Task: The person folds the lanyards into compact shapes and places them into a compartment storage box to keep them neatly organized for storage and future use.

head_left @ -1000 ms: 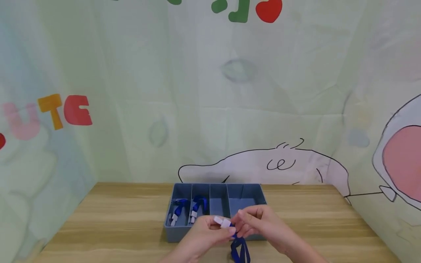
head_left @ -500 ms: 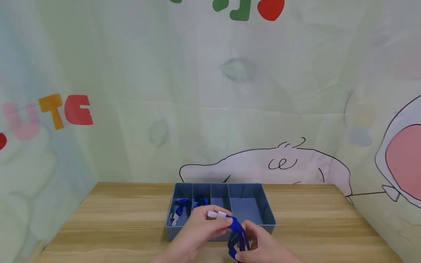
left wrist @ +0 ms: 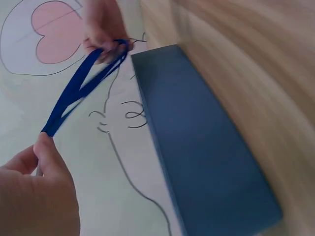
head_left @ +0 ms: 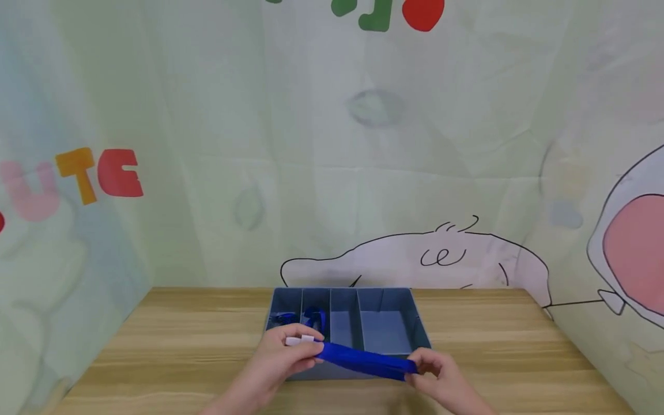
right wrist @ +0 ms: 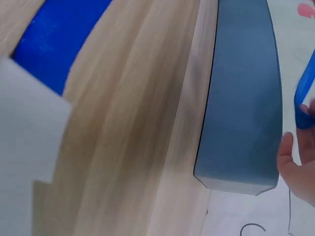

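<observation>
A blue lanyard (head_left: 363,360) with a white clip (head_left: 293,341) is stretched between the two hands, in front of the tray. My left hand (head_left: 275,357) pinches it between thumb and fingers just beside the clip. At the opposite end, my right hand (head_left: 441,377) grips the looped strap. From the left wrist view, the strap (left wrist: 69,98) runs as separate bands from the left thumb (left wrist: 49,155) up to the right hand (left wrist: 106,32). Only part of the right hand (right wrist: 300,167) shows at the edge of the right wrist view, with blue strap at its fingers.
Behind the hands, a blue-grey divided tray (head_left: 422,334) stands on the wooden table (head_left: 207,346). Two blue lanyards, one (head_left: 284,318) and another (head_left: 314,316), lie in its two left compartments. A printed curtain (head_left: 311,144) hangs behind. A blue band (right wrist: 64,39) and white object (right wrist: 29,137) appear close to the right camera.
The right hand has left the clip end, taken the hanging strap loops and pulled them out rightward. The left hand has moved left with the clip; the lanyard now stretches nearly level.
</observation>
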`<control>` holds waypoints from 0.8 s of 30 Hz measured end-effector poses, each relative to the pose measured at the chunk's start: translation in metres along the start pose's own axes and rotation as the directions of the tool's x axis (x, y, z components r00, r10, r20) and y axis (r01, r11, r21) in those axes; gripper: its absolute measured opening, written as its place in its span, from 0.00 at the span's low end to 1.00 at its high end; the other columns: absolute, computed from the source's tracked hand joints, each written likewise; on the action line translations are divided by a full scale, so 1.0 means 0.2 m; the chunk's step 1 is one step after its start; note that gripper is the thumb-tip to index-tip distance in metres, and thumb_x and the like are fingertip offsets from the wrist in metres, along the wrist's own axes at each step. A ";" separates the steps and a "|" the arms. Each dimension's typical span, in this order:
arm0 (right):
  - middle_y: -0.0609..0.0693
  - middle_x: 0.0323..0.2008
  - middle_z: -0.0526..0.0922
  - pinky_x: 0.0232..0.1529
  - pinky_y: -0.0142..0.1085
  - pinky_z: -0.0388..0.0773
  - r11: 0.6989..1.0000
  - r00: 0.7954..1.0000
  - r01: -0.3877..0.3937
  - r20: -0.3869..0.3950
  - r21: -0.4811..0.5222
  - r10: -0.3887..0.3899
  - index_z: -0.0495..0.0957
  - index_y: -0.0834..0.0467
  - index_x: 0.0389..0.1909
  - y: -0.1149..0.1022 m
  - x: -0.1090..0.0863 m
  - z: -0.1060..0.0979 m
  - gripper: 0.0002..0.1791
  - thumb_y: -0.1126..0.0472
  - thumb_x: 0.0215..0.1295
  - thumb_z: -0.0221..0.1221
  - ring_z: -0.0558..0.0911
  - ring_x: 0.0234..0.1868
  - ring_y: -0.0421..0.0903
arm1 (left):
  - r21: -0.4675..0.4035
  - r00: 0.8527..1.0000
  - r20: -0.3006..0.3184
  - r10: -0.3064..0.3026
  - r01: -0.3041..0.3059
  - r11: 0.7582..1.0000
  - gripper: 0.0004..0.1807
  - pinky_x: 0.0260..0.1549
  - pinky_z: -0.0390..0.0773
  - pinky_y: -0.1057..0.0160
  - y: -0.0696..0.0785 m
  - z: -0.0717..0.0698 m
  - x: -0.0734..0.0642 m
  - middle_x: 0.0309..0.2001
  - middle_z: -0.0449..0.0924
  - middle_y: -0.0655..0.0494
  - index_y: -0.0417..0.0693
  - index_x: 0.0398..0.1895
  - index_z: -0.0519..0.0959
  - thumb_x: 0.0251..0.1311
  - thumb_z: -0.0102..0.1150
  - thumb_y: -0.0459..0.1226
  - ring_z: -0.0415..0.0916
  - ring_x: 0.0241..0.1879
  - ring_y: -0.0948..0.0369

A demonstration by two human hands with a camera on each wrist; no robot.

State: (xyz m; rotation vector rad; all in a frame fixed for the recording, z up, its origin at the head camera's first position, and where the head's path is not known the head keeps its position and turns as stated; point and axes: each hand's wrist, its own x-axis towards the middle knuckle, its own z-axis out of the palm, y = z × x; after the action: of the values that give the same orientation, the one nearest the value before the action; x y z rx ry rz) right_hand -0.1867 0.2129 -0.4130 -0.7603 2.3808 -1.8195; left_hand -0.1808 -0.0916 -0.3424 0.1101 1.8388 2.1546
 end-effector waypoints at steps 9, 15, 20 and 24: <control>0.42 0.25 0.81 0.22 0.25 0.74 0.995 0.778 0.093 -0.622 -0.029 -0.091 0.76 0.64 0.26 -0.07 0.04 0.01 0.11 0.82 0.48 0.59 0.77 0.24 0.34 | 0.041 0.990 0.102 -0.098 0.094 0.995 0.07 0.32 0.80 0.69 -0.09 0.01 -0.03 0.27 0.81 0.55 0.34 0.38 0.79 0.57 0.59 0.29 0.81 0.28 0.64; 0.44 0.19 0.77 0.15 0.26 0.69 0.996 0.681 0.078 -0.732 0.034 -0.028 0.67 0.63 0.26 -0.10 0.05 -0.01 0.10 0.75 0.56 0.60 0.73 0.15 0.36 | 0.067 0.981 0.145 -0.131 0.122 0.990 0.08 0.31 0.79 0.71 -0.12 0.05 -0.04 0.29 0.83 0.52 0.34 0.39 0.78 0.59 0.57 0.29 0.80 0.28 0.65; 0.43 0.21 0.76 0.13 0.31 0.69 0.996 0.855 0.090 -0.513 0.004 -0.075 0.73 0.62 0.33 -0.08 0.00 -0.05 0.05 0.74 0.60 0.57 0.72 0.14 0.38 | 0.033 0.984 0.157 -0.088 0.084 0.996 0.10 0.30 0.79 0.72 -0.13 0.00 -0.04 0.28 0.83 0.55 0.34 0.42 0.78 0.59 0.58 0.31 0.80 0.28 0.66; 0.41 0.27 0.78 0.17 0.31 0.72 0.985 0.987 0.121 -0.125 0.122 -0.106 0.78 0.57 0.36 -0.09 -0.04 -0.14 0.11 0.75 0.61 0.54 0.74 0.20 0.35 | -0.019 0.987 0.142 -0.073 0.076 0.997 0.08 0.30 0.78 0.73 -0.12 -0.07 -0.01 0.26 0.82 0.57 0.37 0.40 0.79 0.58 0.59 0.31 0.80 0.27 0.67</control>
State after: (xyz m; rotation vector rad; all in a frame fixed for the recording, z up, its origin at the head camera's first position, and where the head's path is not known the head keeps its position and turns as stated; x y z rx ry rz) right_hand -0.1818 0.2379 -0.3904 -0.8118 2.3030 -2.0955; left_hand -0.1772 -0.1024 -0.3676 0.1807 1.7105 2.0624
